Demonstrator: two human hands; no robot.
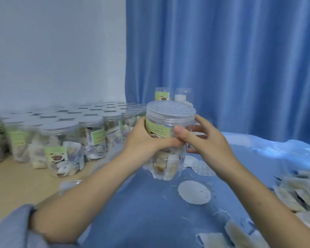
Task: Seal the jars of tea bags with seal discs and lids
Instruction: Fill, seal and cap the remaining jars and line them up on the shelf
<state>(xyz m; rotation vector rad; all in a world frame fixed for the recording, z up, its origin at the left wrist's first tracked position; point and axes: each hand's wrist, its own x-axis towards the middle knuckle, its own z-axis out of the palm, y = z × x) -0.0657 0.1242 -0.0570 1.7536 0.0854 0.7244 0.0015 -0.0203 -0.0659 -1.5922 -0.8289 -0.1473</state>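
- Loose tea bags [293,192] and a spare seal disc [194,192] lie nearest on the blue cloth [141,212].
- Above the cloth, the left hand [143,138] wraps the clear jar [166,140]; the right hand [202,138] curls round its far side below the lid [170,111].
- The jar looks light, smooth, thin-walled: best gripped mid-body, gently.
- Sealed jars [57,140] crowd the wooden table [11,190] behind.

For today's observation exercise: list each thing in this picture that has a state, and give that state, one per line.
Held jar: lidded, full of tea bags, off the table.
Lid: on the jar, seal disc visible beneath.
Left hand: grips the jar.
Right hand: holds the jar's side.
Row of jars: lidded, standing.
Loose disc: flat on the cloth.
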